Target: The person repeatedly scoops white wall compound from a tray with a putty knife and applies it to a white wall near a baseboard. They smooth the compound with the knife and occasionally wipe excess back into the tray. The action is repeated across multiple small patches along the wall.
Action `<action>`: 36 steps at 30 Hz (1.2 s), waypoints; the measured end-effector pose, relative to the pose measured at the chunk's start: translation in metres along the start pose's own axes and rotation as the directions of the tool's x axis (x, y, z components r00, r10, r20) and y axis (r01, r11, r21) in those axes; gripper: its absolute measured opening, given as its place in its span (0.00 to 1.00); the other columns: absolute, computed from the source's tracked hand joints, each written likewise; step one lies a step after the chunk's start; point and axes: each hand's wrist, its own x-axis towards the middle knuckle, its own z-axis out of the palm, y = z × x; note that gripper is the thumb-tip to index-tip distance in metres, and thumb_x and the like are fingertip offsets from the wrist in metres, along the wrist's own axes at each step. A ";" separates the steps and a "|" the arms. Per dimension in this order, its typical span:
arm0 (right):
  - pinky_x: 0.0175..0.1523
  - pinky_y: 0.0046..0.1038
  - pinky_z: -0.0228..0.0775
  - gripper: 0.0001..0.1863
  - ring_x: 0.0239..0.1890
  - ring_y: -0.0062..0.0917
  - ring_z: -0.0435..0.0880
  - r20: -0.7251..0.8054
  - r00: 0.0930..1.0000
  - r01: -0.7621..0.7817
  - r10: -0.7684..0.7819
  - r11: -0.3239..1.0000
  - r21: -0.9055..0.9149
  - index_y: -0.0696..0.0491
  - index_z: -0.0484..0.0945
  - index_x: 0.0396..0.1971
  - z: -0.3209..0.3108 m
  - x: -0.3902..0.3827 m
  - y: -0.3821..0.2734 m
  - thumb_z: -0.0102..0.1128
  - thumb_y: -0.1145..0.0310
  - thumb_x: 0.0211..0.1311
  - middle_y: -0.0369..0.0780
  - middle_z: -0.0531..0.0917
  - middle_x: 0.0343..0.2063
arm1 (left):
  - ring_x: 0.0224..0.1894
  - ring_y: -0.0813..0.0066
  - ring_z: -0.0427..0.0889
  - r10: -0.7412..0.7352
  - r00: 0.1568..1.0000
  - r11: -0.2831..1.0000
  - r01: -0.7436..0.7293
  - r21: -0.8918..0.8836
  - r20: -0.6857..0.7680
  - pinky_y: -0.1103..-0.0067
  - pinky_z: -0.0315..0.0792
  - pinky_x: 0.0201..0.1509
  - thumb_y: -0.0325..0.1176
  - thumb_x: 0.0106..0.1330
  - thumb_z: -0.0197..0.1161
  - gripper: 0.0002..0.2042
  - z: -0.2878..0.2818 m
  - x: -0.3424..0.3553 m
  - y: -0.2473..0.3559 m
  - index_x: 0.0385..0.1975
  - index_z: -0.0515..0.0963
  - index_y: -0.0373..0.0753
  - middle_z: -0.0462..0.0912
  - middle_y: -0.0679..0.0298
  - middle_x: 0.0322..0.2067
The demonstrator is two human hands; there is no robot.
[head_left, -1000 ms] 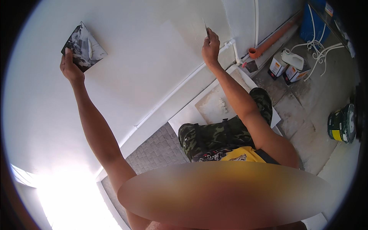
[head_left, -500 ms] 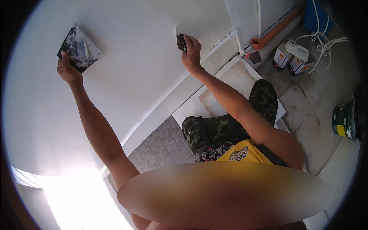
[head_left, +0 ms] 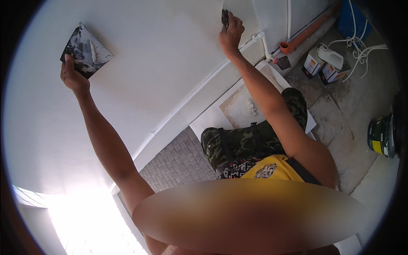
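In my left hand [head_left: 74, 76] is a square dark putty board [head_left: 80, 41], gripped at its lower left edge with the thumb on top. White paste is smeared over it, with a thicker ridge [head_left: 93, 53] near its right side. My right hand [head_left: 231, 36] reaches high on the white wall [head_left: 153, 59], its fingers closed round a putty scraper [head_left: 225, 18]. Only a small dark part of that scraper shows clearly; its pale far edge blends into the wall, so I cannot tell whether it touches.
A white pipe [head_left: 191, 100] runs low along the wall. Below my right arm lies a white-edged slab [head_left: 236, 106] with crumbs of paste. On the right are an orange pipe [head_left: 304, 36], metal cans [head_left: 313, 63], a pale jug [head_left: 330, 56], white curled metalwork [head_left: 359, 51] and a dark bucket [head_left: 380, 136].
My right hand has moved up and to the right along the wall with the scraper, uncovering paste crumbs on the slab. My left hand and the board have shifted slightly up and left.
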 end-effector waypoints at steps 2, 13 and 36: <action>0.64 0.46 0.61 0.39 0.60 0.47 0.65 0.134 0.984 0.122 -0.120 0.993 -0.006 0.51 0.69 0.67 0.001 -0.047 -0.028 0.65 0.84 0.51 0.47 0.69 0.59 | 0.37 0.77 0.79 -0.009 1.000 1.000 0.009 -0.005 0.000 0.80 0.73 0.44 0.41 0.74 0.58 0.16 0.000 0.000 0.000 0.37 0.82 0.33 0.83 0.65 0.35; 0.61 0.46 0.67 0.24 0.55 0.48 0.76 -0.038 0.986 -0.163 0.163 0.987 0.008 0.60 0.74 0.60 -0.042 0.031 0.102 0.55 0.78 0.63 0.53 0.81 0.48 | 0.39 0.76 0.79 0.004 1.000 0.999 -0.003 0.044 -0.020 0.79 0.74 0.46 0.41 0.74 0.59 0.16 -0.001 0.001 -0.001 0.40 0.83 0.31 0.84 0.63 0.36; 0.62 0.44 0.66 0.26 0.56 0.47 0.76 0.094 0.978 -0.180 0.188 0.980 -0.088 0.60 0.71 0.63 -0.032 0.031 0.116 0.57 0.77 0.63 0.53 0.78 0.51 | 0.39 0.72 0.80 0.065 0.997 0.995 -0.062 0.074 -0.038 0.77 0.76 0.46 0.43 0.73 0.59 0.18 -0.004 0.000 -0.008 0.41 0.83 0.29 0.84 0.60 0.38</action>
